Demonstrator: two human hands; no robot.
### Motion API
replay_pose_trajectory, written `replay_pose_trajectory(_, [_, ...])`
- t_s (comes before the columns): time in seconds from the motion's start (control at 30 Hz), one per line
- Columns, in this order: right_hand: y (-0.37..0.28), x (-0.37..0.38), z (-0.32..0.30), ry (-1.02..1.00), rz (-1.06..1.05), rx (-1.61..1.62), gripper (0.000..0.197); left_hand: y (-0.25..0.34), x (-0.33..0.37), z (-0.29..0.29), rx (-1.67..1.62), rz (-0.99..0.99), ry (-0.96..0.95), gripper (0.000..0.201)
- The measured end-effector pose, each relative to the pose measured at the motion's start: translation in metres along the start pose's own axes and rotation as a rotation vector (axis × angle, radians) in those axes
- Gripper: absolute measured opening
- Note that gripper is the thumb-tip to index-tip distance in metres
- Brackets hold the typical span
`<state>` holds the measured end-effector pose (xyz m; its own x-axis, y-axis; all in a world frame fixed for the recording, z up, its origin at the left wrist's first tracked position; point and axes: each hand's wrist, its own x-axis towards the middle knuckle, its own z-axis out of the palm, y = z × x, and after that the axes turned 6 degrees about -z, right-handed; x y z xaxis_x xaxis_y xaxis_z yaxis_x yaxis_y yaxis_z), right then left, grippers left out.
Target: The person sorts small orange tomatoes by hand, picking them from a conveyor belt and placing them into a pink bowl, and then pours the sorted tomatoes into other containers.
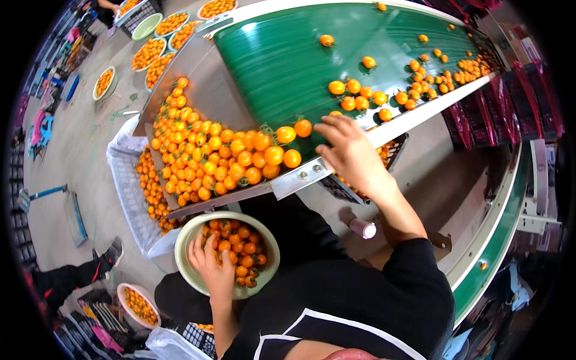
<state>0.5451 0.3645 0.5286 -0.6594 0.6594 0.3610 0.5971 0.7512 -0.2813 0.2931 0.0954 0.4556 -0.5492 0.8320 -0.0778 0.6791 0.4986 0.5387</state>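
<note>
My left hand point(211, 264) reaches into a pale green bowl point(273, 249) at my lap, its fingers spread over the orange cherry tomatoes point(240, 243) inside. Over the near edge of the green conveyor belt point(270, 66) is my right hand point(351, 150), fingers apart and pointing left. An orange tomato point(303, 128) lies just left of its fingertips, and others sit on the belt just beyond it. To the left, a heap of orange cherry tomatoes point(210, 150) fills the metal chute at the belt's end, some with green stems. I see nothing held in either hand.
Under the chute stands a white-lined crate point(129, 180) of tomatoes. Another dark crate point(345, 191) is below the belt. Tomato-filled bowls point(148, 54) stand on the floor at the far left. A pink-white cup-like object point(363, 228) is near my right arm. Another person's shoe point(112, 255) shows at left.
</note>
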Motion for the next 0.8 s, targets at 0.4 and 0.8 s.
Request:
replay_pose_trajectory(0.4, [-0.036,0.054,0.005,-0.142,-0.223,0.306,0.032,0.025,0.008,0.028,-1.183,-0.268,-0.517,0.032])
replay_pose_trajectory(0.8, [0.058,0.063,0.014,0.020,0.011,-0.058,0.032,0.032,0.015,0.026,-1.581,-0.737,-0.672,0.012])
